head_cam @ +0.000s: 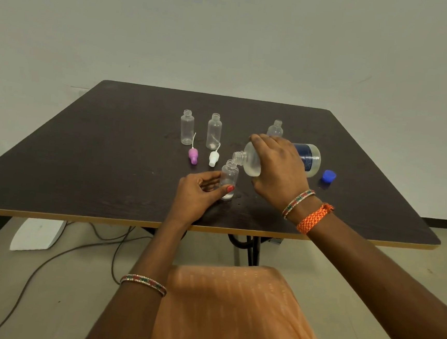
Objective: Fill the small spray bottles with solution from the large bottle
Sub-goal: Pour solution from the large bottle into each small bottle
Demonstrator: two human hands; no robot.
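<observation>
Large bottle (253,159) tilted over small bottle (228,179), little liquid inside.

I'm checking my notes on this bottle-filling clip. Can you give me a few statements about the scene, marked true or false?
1. The right hand tips the large clear bottle with the dark blue label over a small bottle. True.
2. The left hand lies flat on the dark wooden table. False: its grip is on the small clear plastic bottle being filled.
3. The round blue cap is screwed onto the large bottle. False: it lies on the table beside it.
4. A purple spray nozzle and a white spray nozzle lie on the table. True.
</observation>
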